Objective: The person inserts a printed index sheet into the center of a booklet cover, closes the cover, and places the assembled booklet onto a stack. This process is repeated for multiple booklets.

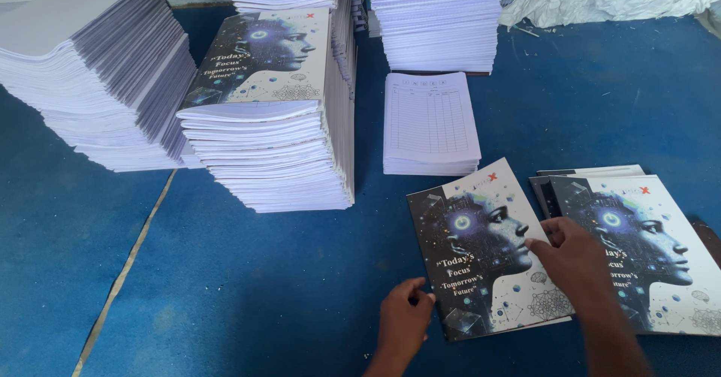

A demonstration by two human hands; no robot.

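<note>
Nearest the camera, the left hand [404, 318] rests on the blue floor [248, 287] with its fingers curled together at the lower left corner of a notebook [484, 249] — touching its edge, it seems, though whether they pinch the cover or only press beside it I cannot tell. The right hand [578, 260] lies flat on the same notebook, fingers spread and pressing on its right half, thumb side toward the spine. The notebook lies face up on the floor between the two hands, its long axis running away from the person and tilted a little to the left; the right hand is on it, the left only at its corner. Just right of it, partly under the right wrist, a second notebook [653, 249] tops a short pile with the same dark cover. Farther off sits a low stack of ruled sheets [429, 122], and left of that a tall stack [278, 122] topped with one more cover. Beyond stand plain white stacks [439, 16] — and a slanted pile [98, 69] at far left.
</note>
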